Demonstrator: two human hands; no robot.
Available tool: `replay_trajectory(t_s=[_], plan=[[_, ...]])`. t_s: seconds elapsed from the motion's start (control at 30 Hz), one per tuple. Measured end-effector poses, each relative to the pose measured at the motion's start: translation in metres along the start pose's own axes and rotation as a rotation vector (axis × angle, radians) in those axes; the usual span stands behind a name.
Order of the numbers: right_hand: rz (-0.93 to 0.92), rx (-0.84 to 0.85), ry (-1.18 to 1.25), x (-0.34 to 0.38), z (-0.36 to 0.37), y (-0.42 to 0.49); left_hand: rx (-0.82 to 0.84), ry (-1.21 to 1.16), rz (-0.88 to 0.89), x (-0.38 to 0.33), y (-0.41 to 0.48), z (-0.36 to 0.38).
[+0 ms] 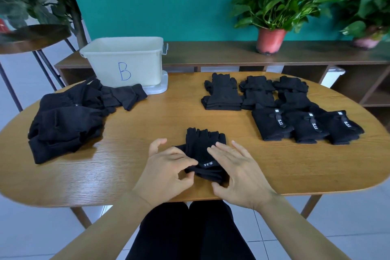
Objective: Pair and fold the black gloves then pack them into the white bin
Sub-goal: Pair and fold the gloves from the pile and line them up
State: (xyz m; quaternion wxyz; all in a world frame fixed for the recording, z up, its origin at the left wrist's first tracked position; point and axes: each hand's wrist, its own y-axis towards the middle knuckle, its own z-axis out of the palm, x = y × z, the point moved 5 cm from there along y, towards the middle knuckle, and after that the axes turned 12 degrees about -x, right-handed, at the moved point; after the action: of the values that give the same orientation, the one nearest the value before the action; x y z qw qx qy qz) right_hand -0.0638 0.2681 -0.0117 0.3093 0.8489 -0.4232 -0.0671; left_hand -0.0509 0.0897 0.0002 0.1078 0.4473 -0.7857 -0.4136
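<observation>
A pair of black gloves (203, 150) lies stacked near the table's front edge, fingers pointing away, a white label on the cuff. My left hand (166, 172) pinches the cuff edge at its left side. My right hand (237, 172) lies flat with straight fingers on the gloves' right side. A loose heap of unsorted black gloves (69, 120) covers the left of the table. Several folded pairs (282, 110) sit in rows at the right. The white bin (124, 61), marked with a blue B, stands at the back left on its lid.
The oval wooden table (147, 116) has bare wood in the middle. Behind it runs a low brown shelf (232, 53) with two potted plants (272, 17). A dark round side table (31, 38) stands at the far left.
</observation>
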Motion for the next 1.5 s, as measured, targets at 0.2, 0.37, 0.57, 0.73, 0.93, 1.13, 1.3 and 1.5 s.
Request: replay_trajectory(t_s=[0.2,0.37,0.57,0.73,0.93,1.13,1.3,1.5], plan=[[0.202,-0.123,0.166,-0.008,0.001,-0.007,0.211,-0.055,-0.034,-0.002,-0.007,-0.001],[0.417,-0.165,0.211,-0.018,-0.001,-0.002,0.209,-0.056,-0.134,0.013,-0.002,0.008],[0.596,-0.284,0.152,-0.031,0.003,0.016,0.059,-0.108,-0.43,0.027,0.014,0.025],[0.719,-0.227,0.097,-0.043,0.012,0.032,0.091,-0.073,-0.542,0.036,0.032,0.039],[0.87,-0.191,0.088,-0.05,0.023,0.034,0.115,0.0,-0.68,0.049,0.031,0.054],[0.854,-0.259,0.069,-0.047,0.018,0.032,0.099,0.063,-0.692,0.046,0.032,0.046],[0.558,-0.468,-0.079,-0.036,0.001,0.027,0.003,0.17,-0.444,0.022,0.032,0.03],[0.144,-0.358,-0.264,-0.03,0.001,0.048,0.173,0.228,-0.245,-0.028,0.021,0.047]])
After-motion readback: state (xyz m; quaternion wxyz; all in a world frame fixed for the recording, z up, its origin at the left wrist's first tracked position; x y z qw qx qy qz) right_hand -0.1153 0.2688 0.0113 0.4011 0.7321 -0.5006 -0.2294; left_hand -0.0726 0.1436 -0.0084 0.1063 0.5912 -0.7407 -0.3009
